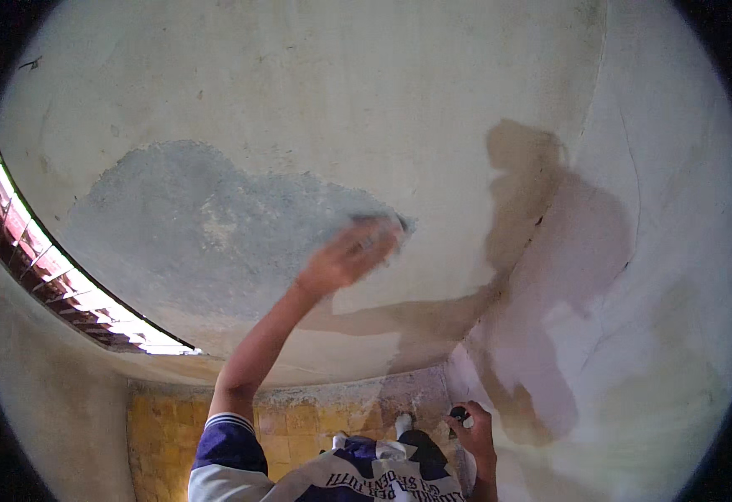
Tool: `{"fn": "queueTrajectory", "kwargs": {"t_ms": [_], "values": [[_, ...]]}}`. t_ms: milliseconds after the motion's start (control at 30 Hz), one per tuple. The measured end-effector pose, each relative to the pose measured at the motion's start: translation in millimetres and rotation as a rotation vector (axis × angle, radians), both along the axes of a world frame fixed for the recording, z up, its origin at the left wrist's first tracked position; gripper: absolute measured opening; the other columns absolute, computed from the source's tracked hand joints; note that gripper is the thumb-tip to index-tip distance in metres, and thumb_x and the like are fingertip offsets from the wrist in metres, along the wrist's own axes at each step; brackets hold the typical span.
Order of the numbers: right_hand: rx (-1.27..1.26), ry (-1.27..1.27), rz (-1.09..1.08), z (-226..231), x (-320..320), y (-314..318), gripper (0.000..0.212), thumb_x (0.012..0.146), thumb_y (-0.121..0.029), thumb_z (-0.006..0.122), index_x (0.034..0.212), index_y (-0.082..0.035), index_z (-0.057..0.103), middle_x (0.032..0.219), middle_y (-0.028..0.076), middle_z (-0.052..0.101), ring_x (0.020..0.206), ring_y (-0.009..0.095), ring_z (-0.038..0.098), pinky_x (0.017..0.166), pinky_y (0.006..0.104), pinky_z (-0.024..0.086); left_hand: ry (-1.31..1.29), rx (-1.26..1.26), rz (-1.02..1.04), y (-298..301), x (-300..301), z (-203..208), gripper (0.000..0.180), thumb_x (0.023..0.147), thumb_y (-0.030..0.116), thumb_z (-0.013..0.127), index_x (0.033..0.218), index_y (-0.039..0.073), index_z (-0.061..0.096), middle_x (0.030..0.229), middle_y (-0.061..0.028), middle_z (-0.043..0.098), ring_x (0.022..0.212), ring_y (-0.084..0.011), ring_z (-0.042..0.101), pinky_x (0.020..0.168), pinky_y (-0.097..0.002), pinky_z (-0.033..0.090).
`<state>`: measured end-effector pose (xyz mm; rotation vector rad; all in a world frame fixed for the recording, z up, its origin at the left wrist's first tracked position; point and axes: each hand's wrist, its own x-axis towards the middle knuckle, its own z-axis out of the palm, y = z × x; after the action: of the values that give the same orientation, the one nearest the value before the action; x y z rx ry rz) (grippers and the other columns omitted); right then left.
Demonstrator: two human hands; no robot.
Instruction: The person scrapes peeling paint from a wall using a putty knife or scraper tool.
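Observation:
My left hand [351,253] is stretched out to the wall, at the right end of a rough grey patch [169,230]. Motion blurs it, but its fingers are closed over a dark flat piece [403,223] pressed against the surface; its exact kind cannot be made out. Low at the right, beside my body, my right hand [476,433] is closed on a small dark rounded object [460,413], held between thumb and fingers. Much of that object is covered by the fingers.
Pale, stained wall [341,84] surrounds the patch and meets a cracked side wall [659,276] in a corner at the right. A barred window [73,276] lets in light at the left. Yellowish floor tiles [165,435] lie below, with my foot [404,422] near the wall's base.

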<state>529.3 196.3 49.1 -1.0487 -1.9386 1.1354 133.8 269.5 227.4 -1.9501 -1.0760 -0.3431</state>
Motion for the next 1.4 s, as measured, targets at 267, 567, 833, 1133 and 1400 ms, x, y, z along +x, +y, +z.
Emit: {"fn": "queueTrajectory", "kwargs": {"t_ms": [267,567,833,1133,1400], "values": [[-0.073,0.018,0.005,-4.4,7.2,33.6,0.026,0.069,-0.014,0.076,0.084,0.002,0.062,0.072,0.009,0.060,0.065,0.017,0.056,0.065,0.0292,0.045,-0.598,0.251,0.057,19.9,28.0,-16.6,0.036,0.075,0.012,0.066,0.111,0.016,0.065,0.116,0.0006,0.062,0.116,-0.0231,0.053,0.097,-0.0381,0.042],[-0.072,-0.022,0.025,-6.4,4.5,64.5,0.024,0.066,-0.007,0.077,0.083,0.001,0.063,0.075,0.009,0.062,0.067,0.016,0.058,0.065,0.0296,0.047,0.072,-0.479,-0.210,13.8,19.6,-98.3,0.037,0.078,0.016,0.056,0.113,0.009,0.060,0.128,-0.0021,0.053,0.123,-0.0199,0.045,0.102,-0.0313,0.040],[-0.141,0.114,0.004,-26.3,-7.2,78.0,0.028,0.064,-0.004,0.078,0.083,-0.001,0.059,0.081,0.008,0.062,0.073,0.016,0.060,0.069,0.0290,0.049,-0.200,0.286,0.111,-7.2,-3.5,39.9,0.040,0.073,0.012,0.067,0.113,0.020,0.064,0.125,-0.0008,0.057,0.119,-0.0201,0.051,0.091,-0.0331,0.047],[-0.750,0.829,-0.133,-53.3,-12.0,64.6,0.020,0.076,-0.009,0.070,0.084,-0.004,0.052,0.094,0.014,0.063,0.079,0.023,0.063,0.063,0.0309,0.053,-0.414,-0.658,-0.187,4.5,30.7,-127.1,0.029,0.078,0.014,0.055,0.106,0.015,0.063,0.124,0.0002,0.056,0.115,-0.0173,0.052,0.093,-0.0330,0.045],[-1.160,1.212,-0.260,-39.5,-30.2,11.4,0.035,0.085,-0.014,0.056,0.118,-0.002,0.051,0.095,0.016,0.061,0.067,0.023,0.060,0.058,0.0290,0.052,-0.927,-1.259,-0.082,-114.7,15.9,-160.6,0.038,0.070,-0.007,0.053,0.102,0.012,0.065,0.114,-0.0045,0.062,0.106,-0.0247,0.058,0.088,-0.0376,0.048]]}}
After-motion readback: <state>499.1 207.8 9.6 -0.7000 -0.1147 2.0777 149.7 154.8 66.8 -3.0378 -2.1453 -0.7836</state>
